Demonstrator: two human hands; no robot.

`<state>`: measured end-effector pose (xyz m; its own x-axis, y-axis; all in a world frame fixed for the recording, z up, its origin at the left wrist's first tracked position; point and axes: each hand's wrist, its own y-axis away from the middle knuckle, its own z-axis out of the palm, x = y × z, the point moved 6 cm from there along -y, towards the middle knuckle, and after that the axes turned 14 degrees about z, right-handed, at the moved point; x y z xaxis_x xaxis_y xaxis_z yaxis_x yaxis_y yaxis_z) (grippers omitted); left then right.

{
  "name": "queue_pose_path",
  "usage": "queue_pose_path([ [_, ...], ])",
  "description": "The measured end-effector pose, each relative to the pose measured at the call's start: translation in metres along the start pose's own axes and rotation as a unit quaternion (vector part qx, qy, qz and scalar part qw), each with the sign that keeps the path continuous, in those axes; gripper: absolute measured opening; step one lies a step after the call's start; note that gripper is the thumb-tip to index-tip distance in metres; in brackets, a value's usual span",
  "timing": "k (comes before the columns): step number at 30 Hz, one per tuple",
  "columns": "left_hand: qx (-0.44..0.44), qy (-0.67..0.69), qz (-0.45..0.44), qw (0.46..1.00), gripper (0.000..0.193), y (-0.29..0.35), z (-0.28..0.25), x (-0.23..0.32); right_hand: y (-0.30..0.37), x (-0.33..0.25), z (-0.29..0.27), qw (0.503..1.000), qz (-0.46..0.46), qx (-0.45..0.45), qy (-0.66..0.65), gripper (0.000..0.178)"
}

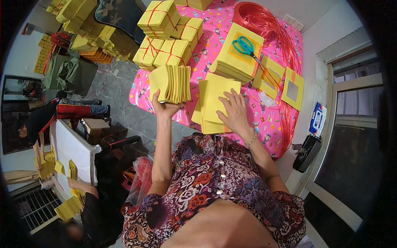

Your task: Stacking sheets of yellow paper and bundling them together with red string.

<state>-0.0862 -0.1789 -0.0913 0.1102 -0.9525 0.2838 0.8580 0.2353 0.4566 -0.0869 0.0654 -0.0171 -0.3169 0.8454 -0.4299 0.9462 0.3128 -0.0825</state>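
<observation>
My left hand [164, 108] is closed around the lower end of a thick stack of folded yellow paper [169, 84], its folds standing on edge at the right side. My right hand [235, 110] lies flat, fingers spread, on a loose pile of yellow paper sheets [214, 89] at the near edge of the table. Beyond that pile is a taller stack of yellow paper [231, 45], and scissors with teal handles [244, 45] rest on it. Several yellow paper bundles tied with red string [171, 51] are stacked behind my left hand.
A pink patterned cloth [206, 37] covers the table. Red plastic string [285, 37] trails down its right side past two yellow pieces with silver squares [292, 90]. At left, other people handle yellow paper around a white table [74, 144]. A window [347, 124] is at right.
</observation>
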Motion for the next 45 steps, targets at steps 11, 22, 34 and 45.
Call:
queue_pose_path([
  [11,-0.053,-0.009,-0.141,0.989,0.062,0.029,0.026,-0.078,0.001,0.007,0.0,1.0,-0.004,0.018,-0.02,0.042],
  [22,-0.047,-0.015,-0.15,0.988,0.064,0.035,0.033,-0.08,0.0,0.0,-0.002,1.0,0.003,0.025,-0.015,0.072],
  [34,-0.036,-0.003,-0.142,0.989,0.07,0.031,0.031,-0.081,-0.002,-0.001,0.004,0.998,0.05,0.01,-0.046,0.087],
  [45,-0.052,0.007,-0.118,0.992,0.066,0.031,0.037,-0.083,-0.003,-0.003,0.003,0.998,0.058,-0.006,-0.029,0.097],
])
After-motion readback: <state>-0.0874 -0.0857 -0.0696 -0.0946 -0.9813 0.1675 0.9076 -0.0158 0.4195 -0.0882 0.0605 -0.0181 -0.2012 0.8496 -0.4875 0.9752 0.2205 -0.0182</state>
